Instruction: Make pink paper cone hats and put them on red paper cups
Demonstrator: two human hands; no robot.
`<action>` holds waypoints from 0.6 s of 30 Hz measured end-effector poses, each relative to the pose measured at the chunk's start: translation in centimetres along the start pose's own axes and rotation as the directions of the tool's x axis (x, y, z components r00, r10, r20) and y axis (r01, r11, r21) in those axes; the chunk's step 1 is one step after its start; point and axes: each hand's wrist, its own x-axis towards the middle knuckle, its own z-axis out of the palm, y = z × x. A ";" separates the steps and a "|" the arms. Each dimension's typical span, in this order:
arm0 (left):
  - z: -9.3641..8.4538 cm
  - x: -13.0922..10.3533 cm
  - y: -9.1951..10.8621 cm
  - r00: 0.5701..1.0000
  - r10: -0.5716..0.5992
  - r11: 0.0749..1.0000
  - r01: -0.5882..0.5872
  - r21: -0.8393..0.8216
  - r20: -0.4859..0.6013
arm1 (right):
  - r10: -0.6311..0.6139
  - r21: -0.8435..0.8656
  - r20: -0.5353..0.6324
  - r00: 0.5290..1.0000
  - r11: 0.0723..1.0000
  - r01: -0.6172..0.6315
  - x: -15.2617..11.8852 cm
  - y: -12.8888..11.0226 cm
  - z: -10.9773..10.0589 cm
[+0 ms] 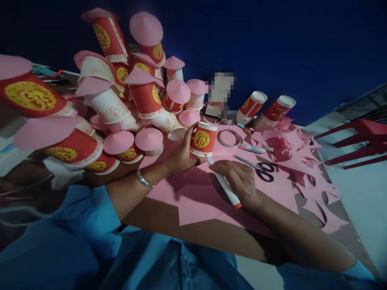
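My left hand (185, 152) grips a red paper cup (203, 139) with a yellow round emblem, its white rim band at the bottom. In my right hand (238, 177) is a white marker (225, 187) with an orange end; its tip points up at the cup's lower edge, and whether it touches cannot be told. Pink paper sheets (193, 201) lie beneath both hands. Scissors with black handles (263, 171) rest on the paper just right of my right hand. Behind them are a roll of tape (229, 137) and a clear tube-like item (252, 149).
Many cups with pink paper cones (146, 96) are piled at the left and back left. Two cups (252, 106) without cones stand tilted in view behind the tape. Pink scraps (311, 189) cover the table's right side. A red stool (363, 139) is beyond.
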 end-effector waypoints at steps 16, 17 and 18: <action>0.0 -0.1 -0.1 0.997 0.081 0.990 -0.083 0.115 0.019 | 0.007 -0.028 0.082 0.997 1.000 -0.004 -0.5 0.0 0.6; 0.0 -0.1 -0.1 0.997 0.079 0.990 -0.081 0.115 0.015 | 0.011 -0.019 0.081 0.997 1.000 -0.010 -0.5 0.0 0.7; 0.0 -0.1 -0.1 0.997 0.072 0.991 -0.073 0.117 0.010 | 0.016 -0.003 0.081 0.997 1.000 -0.016 -0.5 -0.1 0.7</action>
